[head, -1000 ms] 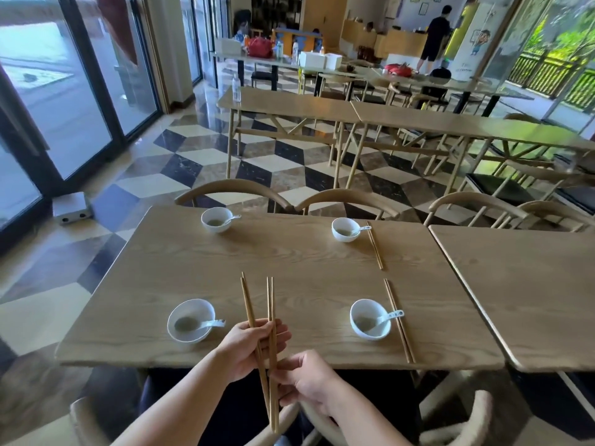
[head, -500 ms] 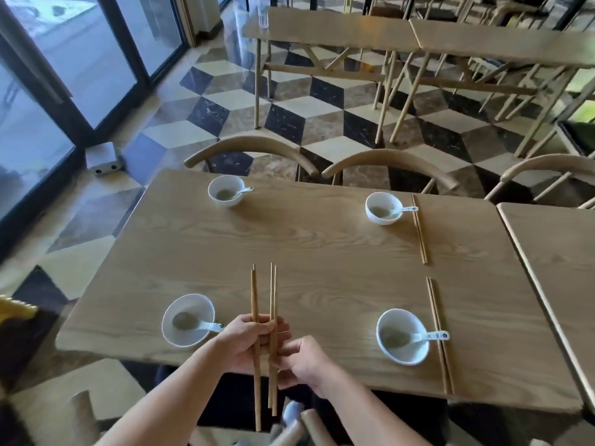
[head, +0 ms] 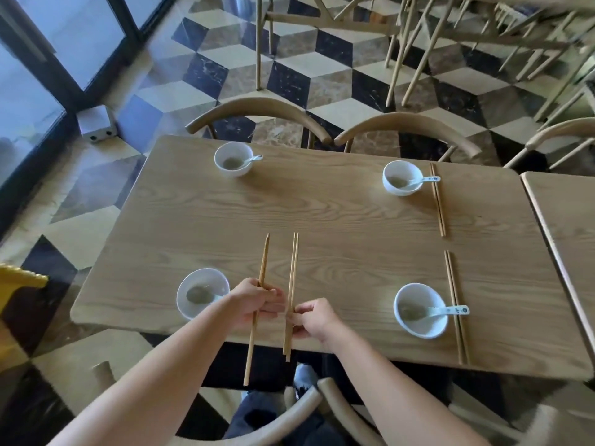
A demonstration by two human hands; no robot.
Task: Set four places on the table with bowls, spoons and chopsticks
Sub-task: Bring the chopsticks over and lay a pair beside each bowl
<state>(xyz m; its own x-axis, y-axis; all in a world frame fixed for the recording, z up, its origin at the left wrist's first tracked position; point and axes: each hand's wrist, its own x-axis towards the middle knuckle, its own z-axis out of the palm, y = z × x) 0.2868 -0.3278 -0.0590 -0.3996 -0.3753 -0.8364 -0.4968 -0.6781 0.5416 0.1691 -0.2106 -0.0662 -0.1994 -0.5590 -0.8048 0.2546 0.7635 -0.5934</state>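
The left hand (head: 257, 300) and the right hand (head: 314, 318) are hovering close together over the near edge of the table (head: 322, 214), each one closed on wood. The left is gripping a stick (head: 264, 255) in its fist, one or two stacked, I cannot tell from here; the right is pinching a held pair (head: 293, 262) between fingertips and thumb, tips pointing away across the table. The two lots are standing apart and nearly parallel, which looks to me like a bundle being split, one set per place.

And that is making sense. On the right both places are looking finished; the far right bowl (head: 402, 177) is sitting with far chopsticks (head: 438, 201) just beside it, and the near right bowl (head: 420, 309) with its spoon (head: 450, 311) and near chopsticks (head: 454, 304) alongside. On the left, the near left bowl (head: 196, 284), its rim partly hidden by the left forearm, and the far left bowl (head: 233, 157) are each carrying a spoon but no sticks; so I am reckoning the held ones are meant for those two, laid to the right of each bowl to match.
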